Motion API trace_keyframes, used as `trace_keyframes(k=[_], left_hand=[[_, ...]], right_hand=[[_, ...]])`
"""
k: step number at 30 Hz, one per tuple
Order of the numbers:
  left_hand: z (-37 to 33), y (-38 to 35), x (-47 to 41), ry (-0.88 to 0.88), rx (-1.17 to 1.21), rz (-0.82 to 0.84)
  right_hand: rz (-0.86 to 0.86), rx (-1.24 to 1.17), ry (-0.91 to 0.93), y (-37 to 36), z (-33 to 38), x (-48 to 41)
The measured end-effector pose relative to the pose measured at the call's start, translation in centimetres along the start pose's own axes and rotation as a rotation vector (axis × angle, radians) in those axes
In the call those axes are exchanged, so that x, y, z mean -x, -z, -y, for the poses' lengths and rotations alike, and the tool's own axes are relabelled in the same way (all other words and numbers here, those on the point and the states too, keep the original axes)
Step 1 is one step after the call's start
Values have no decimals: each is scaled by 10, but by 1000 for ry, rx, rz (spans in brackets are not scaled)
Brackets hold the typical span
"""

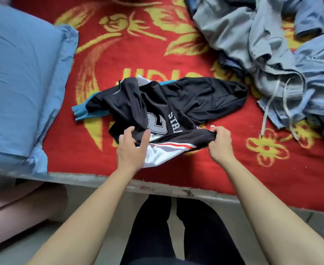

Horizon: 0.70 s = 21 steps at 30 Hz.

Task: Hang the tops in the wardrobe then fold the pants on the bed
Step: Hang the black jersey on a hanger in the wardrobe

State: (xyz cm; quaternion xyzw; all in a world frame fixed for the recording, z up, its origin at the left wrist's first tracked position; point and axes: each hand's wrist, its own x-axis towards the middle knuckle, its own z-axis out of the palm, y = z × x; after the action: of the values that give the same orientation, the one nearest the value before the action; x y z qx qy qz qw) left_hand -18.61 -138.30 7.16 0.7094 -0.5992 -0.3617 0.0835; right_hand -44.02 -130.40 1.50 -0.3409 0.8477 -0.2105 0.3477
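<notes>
Here you stand at the edge of a bed [100, 181] spread with a red blanket [157, 54] patterned in yellow flowers. A blue pillow [23, 73] lies at its left end, a heap of grey and blue clothes [272, 46] at the far right. The heap runs off the frame. Whether the black garment [186, 100] lying mid-bed near you is a top or shorts is hard to tell; a teal piece [81, 111] pokes out beneath it. Your left hand [132, 145] pinches the garment's near edge between thumb and loosely bent fingers. Your right hand [220, 144] is fisted round the bunched hem.
</notes>
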Motion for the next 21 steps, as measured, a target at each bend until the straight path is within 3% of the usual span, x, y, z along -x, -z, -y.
trace_keyframes(k=[2,4,6,7,10,14,16,18,21], left_hand=[[-19,31,16,-251,-148,90],[-27,54,35,-369,-307,243],[-22,67,59,-428,-461,276],[-12,72,71,-429,-514,241],[30,93,109,-272,-492,32],[64,149,158,-27,-334,-402],[68,180,183,7,-295,-587],[70,203,207,-14,-238,-730],[80,225,243,-42,-90,-918]], right_hand=[[121,-237,-138,12,31,5],[366,-490,-268,15,56,11],[514,-541,-214,14,74,20],[497,-504,-140,16,83,26],[386,-371,74,33,103,50],[761,5,348,52,134,92],[819,325,494,58,157,119],[744,512,615,61,180,148],[435,558,814,64,207,195]])
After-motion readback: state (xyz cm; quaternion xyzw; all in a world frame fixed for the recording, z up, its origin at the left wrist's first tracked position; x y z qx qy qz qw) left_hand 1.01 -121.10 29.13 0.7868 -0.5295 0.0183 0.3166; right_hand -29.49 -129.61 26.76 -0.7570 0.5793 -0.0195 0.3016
